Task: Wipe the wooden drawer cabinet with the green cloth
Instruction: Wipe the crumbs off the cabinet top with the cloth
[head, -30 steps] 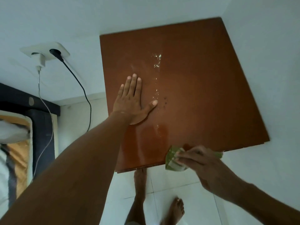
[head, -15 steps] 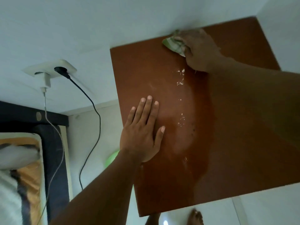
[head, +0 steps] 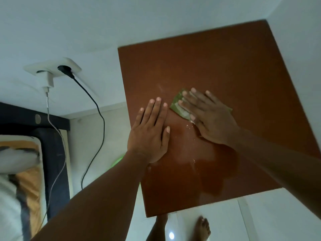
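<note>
I look down on the reddish-brown top of the wooden cabinet (head: pixel 234 70), which stands in a corner of white walls. My left hand (head: pixel 150 134) lies flat on the top near its left edge, fingers spread, holding nothing. My right hand (head: pixel 208 115) presses flat on the green cloth (head: pixel 178 106) in the middle of the top, just right of my left hand. Most of the cloth is hidden under the palm. Wet streaks and droplets (head: pixel 191 127) shine on the wood below the cloth.
A white wall socket (head: pixel 52 67) at the left holds a white charger and a black plug with cables hanging down. A bed with a dark frame (head: pixel 53 153) stands at the far left. My bare feet (head: pixel 202 228) are on the white tile floor below the cabinet.
My right hand has drawn the cloth from the far edge of the top back to its middle, after an earlier sweep up from the near edge. My left hand stays flat in place.
</note>
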{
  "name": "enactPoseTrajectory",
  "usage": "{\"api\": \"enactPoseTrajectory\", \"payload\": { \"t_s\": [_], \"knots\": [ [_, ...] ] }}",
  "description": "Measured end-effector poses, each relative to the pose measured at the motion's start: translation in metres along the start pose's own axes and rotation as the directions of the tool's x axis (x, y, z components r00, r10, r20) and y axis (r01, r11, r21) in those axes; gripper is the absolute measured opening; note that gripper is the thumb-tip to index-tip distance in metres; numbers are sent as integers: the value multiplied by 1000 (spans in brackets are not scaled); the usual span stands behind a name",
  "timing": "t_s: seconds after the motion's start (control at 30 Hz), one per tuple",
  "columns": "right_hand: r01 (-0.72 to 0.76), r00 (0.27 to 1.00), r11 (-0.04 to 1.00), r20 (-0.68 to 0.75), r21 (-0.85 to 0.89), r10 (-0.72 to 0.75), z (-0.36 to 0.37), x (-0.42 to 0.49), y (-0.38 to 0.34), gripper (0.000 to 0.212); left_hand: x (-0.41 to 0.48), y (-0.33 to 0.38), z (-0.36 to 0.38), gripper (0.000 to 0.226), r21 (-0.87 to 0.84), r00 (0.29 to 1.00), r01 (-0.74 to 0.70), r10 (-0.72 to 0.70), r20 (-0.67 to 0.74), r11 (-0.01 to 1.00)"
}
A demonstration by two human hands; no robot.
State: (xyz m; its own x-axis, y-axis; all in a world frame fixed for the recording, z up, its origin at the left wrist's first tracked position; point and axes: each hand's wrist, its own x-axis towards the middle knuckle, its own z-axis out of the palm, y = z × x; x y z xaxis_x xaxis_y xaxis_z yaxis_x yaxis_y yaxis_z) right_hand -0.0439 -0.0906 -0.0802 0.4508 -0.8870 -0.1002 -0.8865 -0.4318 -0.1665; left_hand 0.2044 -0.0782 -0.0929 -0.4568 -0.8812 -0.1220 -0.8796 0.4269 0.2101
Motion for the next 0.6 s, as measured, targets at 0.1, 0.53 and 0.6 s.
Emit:
{"api": "enactPoseTrajectory", "payload": {
  "t_s": [0.1,0.53,0.6],
  "knots": [
    [44,998,999,44,17,-44,9,-57,-38,55,-1,1,1,66,11,1000,1,-1,-14,1000],
    [228,972,935,-9,271,-235,9,-234,-111,74,-55,4,-11,67,9,994,104,-104,34,995],
    [175,977,913,-176,370,-116,-12,-196,-101,56,-71,-6,-15,68,11,995,73,-74,64,997]
  ]
}}
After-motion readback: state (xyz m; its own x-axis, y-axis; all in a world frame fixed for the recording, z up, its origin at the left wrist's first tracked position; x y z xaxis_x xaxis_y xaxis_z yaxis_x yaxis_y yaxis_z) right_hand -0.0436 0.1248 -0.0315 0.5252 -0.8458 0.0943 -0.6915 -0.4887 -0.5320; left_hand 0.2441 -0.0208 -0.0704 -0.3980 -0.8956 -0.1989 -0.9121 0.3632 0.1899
